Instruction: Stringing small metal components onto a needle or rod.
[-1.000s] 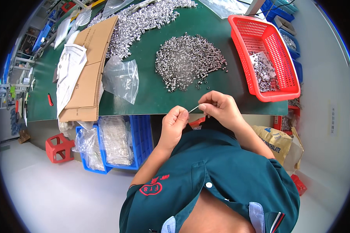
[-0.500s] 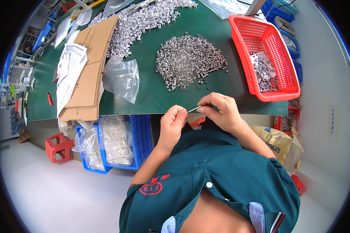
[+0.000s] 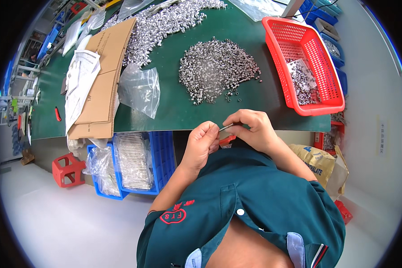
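1. Pinching one end of a thin grey rod (image 3: 226,127) between thumb and forefinger of the left hand (image 3: 200,145), with the other fingers curled in.
2. Pinching the rod near its opposite end between thumb and forefinger of the right hand (image 3: 254,129), close beside the left.
3. Holding the rod at a slant, right end farther from the body, at the middle of the near edge of the green worktop (image 3: 250,31).
4. Facing a heap of small metal rings (image 3: 219,67), with a few strays toward the near edge.
5. Flanked at the worktop's right edge by a red basket (image 3: 315,111) containing more small metal parts.
6. Flanked on the left by a clear plastic bag (image 3: 140,91) and flat cardboard (image 3: 98,94), partly under white papers (image 3: 82,71).
7. Backed, toward the far edge, by a wider spread of shiny metal pieces (image 3: 161,29).
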Demonstrator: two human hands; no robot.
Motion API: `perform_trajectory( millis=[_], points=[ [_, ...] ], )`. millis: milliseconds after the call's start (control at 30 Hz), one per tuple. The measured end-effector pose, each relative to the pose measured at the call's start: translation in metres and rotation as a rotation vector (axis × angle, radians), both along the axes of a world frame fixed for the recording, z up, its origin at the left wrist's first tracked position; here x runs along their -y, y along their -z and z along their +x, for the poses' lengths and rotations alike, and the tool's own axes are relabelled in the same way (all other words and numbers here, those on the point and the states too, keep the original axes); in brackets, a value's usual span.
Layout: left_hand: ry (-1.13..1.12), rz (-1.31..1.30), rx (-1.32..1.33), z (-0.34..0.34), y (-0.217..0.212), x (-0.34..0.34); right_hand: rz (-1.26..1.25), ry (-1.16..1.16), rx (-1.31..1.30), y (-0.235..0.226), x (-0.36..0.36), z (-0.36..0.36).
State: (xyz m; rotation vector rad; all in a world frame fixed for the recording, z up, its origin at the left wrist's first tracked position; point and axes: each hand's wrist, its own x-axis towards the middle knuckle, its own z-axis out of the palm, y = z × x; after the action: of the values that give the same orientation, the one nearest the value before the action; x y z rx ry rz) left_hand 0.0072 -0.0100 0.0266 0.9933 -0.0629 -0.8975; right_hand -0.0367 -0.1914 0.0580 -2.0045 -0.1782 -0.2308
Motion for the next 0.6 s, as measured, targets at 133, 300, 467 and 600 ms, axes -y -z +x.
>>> perform_trajectory(
  millis=[133, 300, 467, 600],
  points=[
    [-0.012, -0.027, -0.034, -0.005, 0.001, 0.003, 0.041, -0.048, -0.301, -0.001, -0.003, 0.001],
    [-0.055, -0.072, -0.031, -0.003, 0.010, -0.002, -0.200, 0.208, -0.075, 0.004, 0.020, 0.008],
    [-0.084, -0.029, 0.040, -0.003, 0.018, -0.006, -0.495, 0.360, 0.103, 0.014, 0.035, 0.021],
    [-0.111, 0.040, 0.091, -0.004, 0.021, -0.007, -0.474, 0.357, -0.011, 0.023, 0.032, 0.018]
  ],
)
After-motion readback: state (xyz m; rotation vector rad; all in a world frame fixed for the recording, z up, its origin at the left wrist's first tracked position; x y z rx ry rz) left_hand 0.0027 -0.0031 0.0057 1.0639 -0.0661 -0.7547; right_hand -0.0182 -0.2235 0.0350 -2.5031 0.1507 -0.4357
